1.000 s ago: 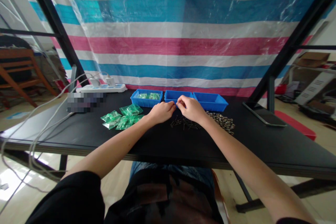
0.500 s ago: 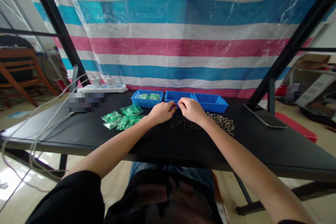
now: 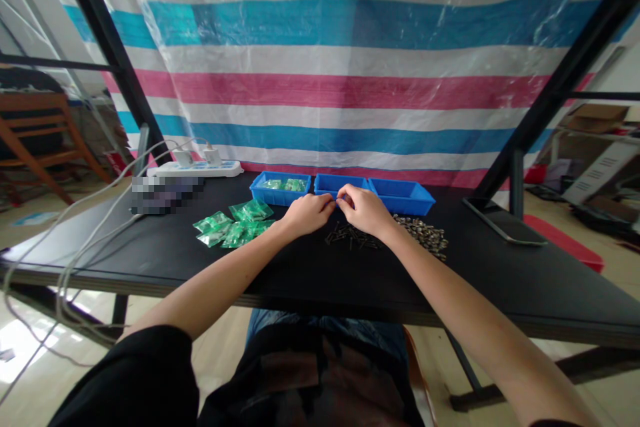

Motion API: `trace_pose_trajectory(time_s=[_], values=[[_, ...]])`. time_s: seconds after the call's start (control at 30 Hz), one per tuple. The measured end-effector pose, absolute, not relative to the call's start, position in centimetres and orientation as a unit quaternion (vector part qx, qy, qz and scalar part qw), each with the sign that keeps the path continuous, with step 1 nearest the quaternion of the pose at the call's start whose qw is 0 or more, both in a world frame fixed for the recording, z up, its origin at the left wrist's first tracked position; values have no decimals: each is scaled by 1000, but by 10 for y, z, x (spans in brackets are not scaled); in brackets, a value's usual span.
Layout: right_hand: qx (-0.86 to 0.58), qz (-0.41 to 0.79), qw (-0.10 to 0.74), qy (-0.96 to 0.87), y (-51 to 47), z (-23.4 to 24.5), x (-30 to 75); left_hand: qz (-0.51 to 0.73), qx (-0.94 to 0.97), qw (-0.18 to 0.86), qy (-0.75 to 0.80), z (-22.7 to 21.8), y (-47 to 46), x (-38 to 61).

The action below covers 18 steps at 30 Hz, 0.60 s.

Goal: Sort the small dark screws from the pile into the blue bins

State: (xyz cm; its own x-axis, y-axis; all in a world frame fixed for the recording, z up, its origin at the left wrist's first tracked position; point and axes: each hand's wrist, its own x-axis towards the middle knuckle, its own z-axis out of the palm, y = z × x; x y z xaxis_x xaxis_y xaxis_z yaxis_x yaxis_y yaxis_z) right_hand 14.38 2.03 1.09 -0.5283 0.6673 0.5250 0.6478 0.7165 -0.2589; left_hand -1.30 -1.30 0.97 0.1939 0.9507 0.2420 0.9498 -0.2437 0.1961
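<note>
My left hand (image 3: 307, 213) and my right hand (image 3: 364, 209) meet fingertip to fingertip just in front of the middle blue tray (image 3: 340, 182). Both hands are closed in a pinch on something too small to make out. A heap of dark screws (image 3: 350, 235) lies on the black table (image 3: 300, 267) under my right wrist. Silver metal parts (image 3: 425, 232) are piled to its right. Several green plastic bags (image 3: 235, 227) lie left of my left hand.
Three blue trays stand in a row at the back; the left tray (image 3: 280, 188) holds green bags, the right tray (image 3: 403, 193) is beside the middle one. A white power strip (image 3: 197, 167) with cables lies far left. A phone (image 3: 503, 220) lies at the right. Black frame posts flank the table.
Both hands stay pinched together at the same spot; my right hand's fingers have shifted slightly. Nothing else has moved.
</note>
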Motion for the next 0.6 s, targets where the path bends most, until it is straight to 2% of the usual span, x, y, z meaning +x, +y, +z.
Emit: trace_pose_trajectory(time_s=[0.6], values=[[-386,-5,309,-869,19,13,144,150,775,-4,613,8,-13,-12]])
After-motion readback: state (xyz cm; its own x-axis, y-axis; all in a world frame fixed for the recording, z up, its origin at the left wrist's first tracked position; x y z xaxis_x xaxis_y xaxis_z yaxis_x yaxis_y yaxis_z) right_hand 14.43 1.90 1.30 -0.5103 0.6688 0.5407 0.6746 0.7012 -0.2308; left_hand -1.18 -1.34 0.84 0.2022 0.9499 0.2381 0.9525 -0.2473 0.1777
